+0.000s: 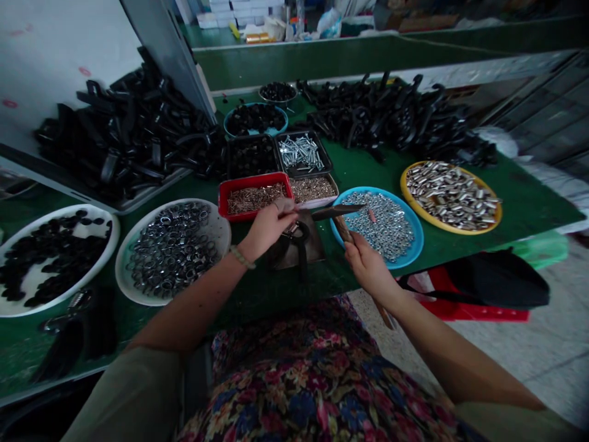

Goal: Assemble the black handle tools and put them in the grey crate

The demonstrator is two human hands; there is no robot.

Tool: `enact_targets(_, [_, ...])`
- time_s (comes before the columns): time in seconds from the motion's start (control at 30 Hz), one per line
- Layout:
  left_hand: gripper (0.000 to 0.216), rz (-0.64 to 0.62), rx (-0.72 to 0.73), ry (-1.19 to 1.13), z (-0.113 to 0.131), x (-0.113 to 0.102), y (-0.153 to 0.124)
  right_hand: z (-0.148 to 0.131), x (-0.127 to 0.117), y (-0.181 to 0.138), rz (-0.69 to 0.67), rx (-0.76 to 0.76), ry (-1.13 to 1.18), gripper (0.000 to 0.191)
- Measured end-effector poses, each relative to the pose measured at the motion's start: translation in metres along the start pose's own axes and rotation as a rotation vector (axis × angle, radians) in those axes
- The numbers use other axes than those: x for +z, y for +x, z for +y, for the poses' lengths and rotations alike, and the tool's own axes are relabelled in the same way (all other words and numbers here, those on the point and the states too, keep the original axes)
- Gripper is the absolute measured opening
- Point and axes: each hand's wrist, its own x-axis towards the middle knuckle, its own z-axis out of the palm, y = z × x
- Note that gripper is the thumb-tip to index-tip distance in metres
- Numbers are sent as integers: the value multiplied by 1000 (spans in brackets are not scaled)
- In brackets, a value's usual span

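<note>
My left hand (268,227) is closed in a pinch over a black clamp part (300,240) that lies on a small metal block (309,245) at the table's front edge. What the fingers pinch is too small to name. My right hand (367,261) grips the wooden handle of a hammer (339,213). Its dark metal head points left, just above the black part and next to my left fingers. A red tray of small pins (253,196) lies just behind my left hand.
Green table (529,202) holds a blue plate of nuts (409,245), a yellow plate of metal sleeves (453,195), a white plate of rings (171,245), a white plate of black pieces (50,255), small trays of screws (301,152) and piles of black clamp parts (391,116).
</note>
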Motion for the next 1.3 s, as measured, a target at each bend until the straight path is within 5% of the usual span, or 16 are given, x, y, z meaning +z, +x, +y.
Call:
enact_targets(0.17, [20, 37, 71, 277, -13, 19, -48, -4, 3, 4, 27, -39, -9, 42])
enact_targets(0.53, [26, -77, 171, 828, -12, 28, -52, -8, 6, -1, 10, -31, -4, 41])
enact_targets(0.73, [27, -164, 236, 748, -10, 24, -63, -15, 7, -4, -27, -51, -25, 40])
enact_targets(0.87, [44, -17, 115, 540, -10, 18, -88, -29, 4, -6, -105, -139, -80, 44])
enact_targets(0.97, [46, 67, 86, 593, -14, 15, -111, -42, -1, -6, -122, -199, -128, 49])
enact_targets(1.1, [32, -24, 144, 681, -21, 16, -124, -54, -2, -3, -285, -188, -259, 49])
enact_targets(1.3, [34, -66, 122, 615, -11, 18, -127, -45, 3, 3, -227, -179, -295, 49])
